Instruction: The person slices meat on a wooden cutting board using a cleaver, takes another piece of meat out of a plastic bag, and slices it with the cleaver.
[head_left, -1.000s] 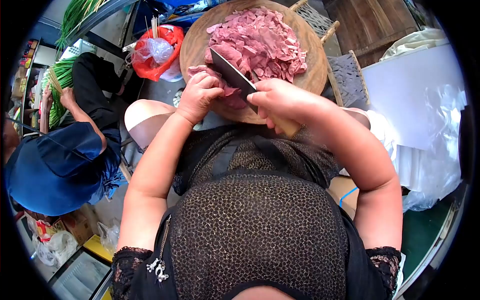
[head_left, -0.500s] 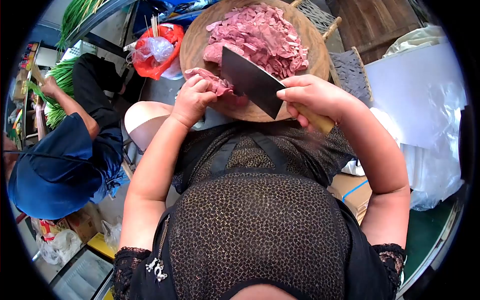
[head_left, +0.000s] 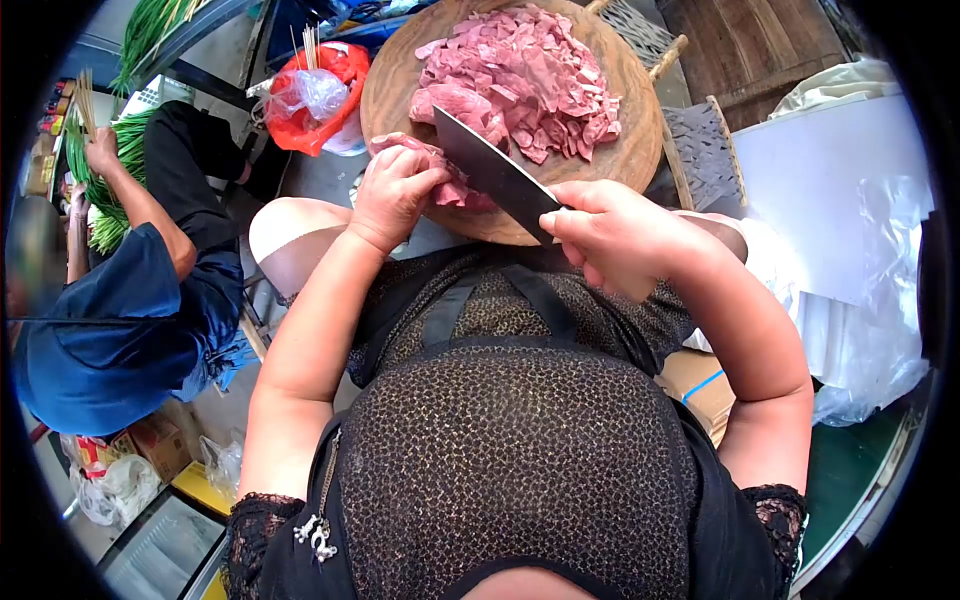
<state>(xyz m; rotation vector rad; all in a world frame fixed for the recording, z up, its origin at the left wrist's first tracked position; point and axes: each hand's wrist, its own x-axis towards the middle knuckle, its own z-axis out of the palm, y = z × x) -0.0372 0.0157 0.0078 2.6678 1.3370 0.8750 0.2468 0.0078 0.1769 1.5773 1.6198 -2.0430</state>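
Observation:
My right hand point(head_left: 615, 235) is closed around the handle of a cleaver point(head_left: 490, 170), its dark blade slanting up and to the left over the round wooden chopping block point(head_left: 625, 75). At the block's near left edge, my left hand point(head_left: 393, 190) grips a piece of raw meat point(head_left: 455, 190). The blade is right beside that piece; whether it touches the meat I cannot tell. Behind the blade lies a larger lump of meat point(head_left: 458, 108), next to a heap of cut meat slices point(head_left: 540, 70).
Left of the block stands a red plastic bag point(head_left: 318, 95) with thin sticks beside it. Farther left a person in dark blue point(head_left: 110, 320) handles sticks near green stalks point(head_left: 128, 150). A woven chair point(head_left: 705, 150) and a white board point(head_left: 830, 190) are on the right.
The cleaver has turned so its blade shows narrower and steeper, and my right hand has tilted with it. My left hand stays nearly in place. The other person's hand has risen with sticks.

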